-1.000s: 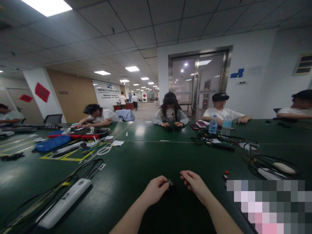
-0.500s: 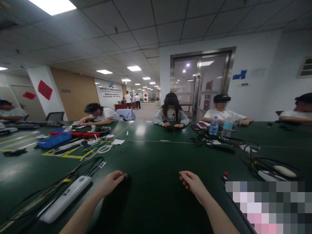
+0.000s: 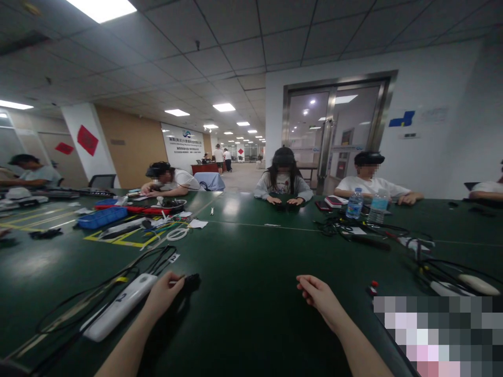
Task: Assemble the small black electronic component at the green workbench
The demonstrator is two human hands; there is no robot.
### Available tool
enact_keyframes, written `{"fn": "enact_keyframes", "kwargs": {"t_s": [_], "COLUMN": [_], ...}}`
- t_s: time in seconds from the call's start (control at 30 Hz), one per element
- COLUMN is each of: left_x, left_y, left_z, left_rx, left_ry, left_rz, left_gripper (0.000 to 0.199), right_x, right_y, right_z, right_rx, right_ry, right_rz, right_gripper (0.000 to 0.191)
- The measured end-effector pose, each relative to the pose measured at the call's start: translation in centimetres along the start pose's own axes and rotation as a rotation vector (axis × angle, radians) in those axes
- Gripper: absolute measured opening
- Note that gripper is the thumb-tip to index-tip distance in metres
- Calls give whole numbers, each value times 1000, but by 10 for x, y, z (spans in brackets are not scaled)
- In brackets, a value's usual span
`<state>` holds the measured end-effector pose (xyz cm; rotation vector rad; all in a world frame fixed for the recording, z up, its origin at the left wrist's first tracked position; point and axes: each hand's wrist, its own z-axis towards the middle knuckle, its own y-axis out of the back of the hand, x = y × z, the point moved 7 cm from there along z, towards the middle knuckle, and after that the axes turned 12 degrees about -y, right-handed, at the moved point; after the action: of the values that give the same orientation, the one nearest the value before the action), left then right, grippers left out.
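Observation:
My left hand is at the left of centre over the dark green table. Its thumb and fingers are closed at the near end of a small black object, whose exact kind I cannot make out. Right of centre, my right hand rests low over the table with its fingers curled together; whether anything is between them is hidden. Beside my left hand lies a white power strip marked with a 2, with black cables around it.
Two water bottles and tangled cables stand at the right. A blue tray and wires are at the left. A person sits opposite, with others along the table. A white mouse-shaped object lies far right.
My left hand has shifted left relative to the table, and more of the black object now shows beyond its fingertips. The view has turned slightly left. My right hand keeps its pose.

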<state>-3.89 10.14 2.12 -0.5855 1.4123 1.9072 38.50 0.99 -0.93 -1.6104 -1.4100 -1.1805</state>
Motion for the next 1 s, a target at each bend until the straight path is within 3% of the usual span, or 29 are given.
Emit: {"fn": "enact_keyframes", "kwargs": {"t_s": [0.33,1.0], "left_x": [-2,1], "left_y": [3,-6], "left_z": [3,-1], "left_rx": [38,111], "left_ry": [-66,-61], "left_rz": [-95,-83], "left_gripper": [48,37], "right_x": [1,-3], "right_y": [0,4], "right_z": [-2,4], "right_rx": [-4,-21], "right_ry": [-35,-77], "right_rz": [3,28], "right_gripper": [30,30]}}
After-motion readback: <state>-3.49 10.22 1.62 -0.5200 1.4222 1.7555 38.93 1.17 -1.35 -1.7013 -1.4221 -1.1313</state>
